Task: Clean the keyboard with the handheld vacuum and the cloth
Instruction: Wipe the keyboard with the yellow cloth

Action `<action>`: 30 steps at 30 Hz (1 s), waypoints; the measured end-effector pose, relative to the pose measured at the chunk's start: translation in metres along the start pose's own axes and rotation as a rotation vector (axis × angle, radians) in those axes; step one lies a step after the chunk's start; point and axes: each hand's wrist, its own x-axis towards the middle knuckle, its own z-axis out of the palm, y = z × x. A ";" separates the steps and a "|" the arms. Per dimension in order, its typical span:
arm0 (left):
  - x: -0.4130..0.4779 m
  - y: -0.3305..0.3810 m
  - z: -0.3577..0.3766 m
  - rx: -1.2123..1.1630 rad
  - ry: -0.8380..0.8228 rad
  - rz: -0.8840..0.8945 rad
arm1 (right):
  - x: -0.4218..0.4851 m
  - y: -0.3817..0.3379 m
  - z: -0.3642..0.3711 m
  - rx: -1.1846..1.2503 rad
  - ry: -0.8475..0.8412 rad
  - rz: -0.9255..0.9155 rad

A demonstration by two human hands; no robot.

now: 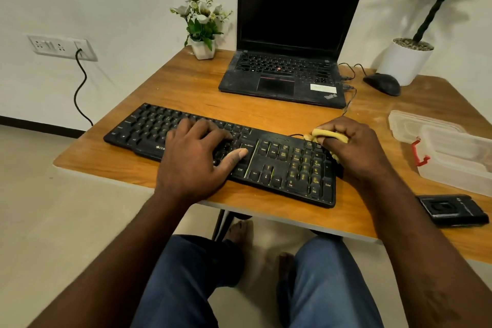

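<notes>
A black full-size keyboard point(279, 165) lies along the front of the wooden table point(186, 88). My left hand point(197, 157) rests flat on its middle keys, fingers spread, thumb near the Enter key. My right hand point(354, 149) grips a bunched yellow cloth point(328, 136) at the keyboard's far right top corner, over the number pad. A flat black device point(452, 210), possibly the handheld vacuum, lies on the table at the front right, away from both hands.
An open black laptop point(287, 42) stands behind the keyboard, with a black mouse point(383, 84) to its right. A clear plastic box with a red latch point(447, 152) sits at right. A small flower pot point(203, 48) and a large white planter point(404, 61) stand at the back.
</notes>
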 end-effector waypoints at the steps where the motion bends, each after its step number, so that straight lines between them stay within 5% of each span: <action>1: 0.001 0.000 -0.001 0.011 -0.015 -0.004 | 0.001 -0.001 -0.002 -0.015 -0.020 0.006; 7: 0.006 0.003 -0.005 0.093 -0.142 -0.018 | 0.027 -0.030 -0.004 -0.216 -0.242 -0.064; 20: 0.006 0.001 -0.007 0.141 -0.152 -0.041 | 0.104 -0.093 0.087 -0.416 -0.634 -0.061; 30: 0.007 -0.001 -0.007 0.121 -0.152 -0.035 | 0.132 -0.096 0.104 -0.320 -0.803 0.042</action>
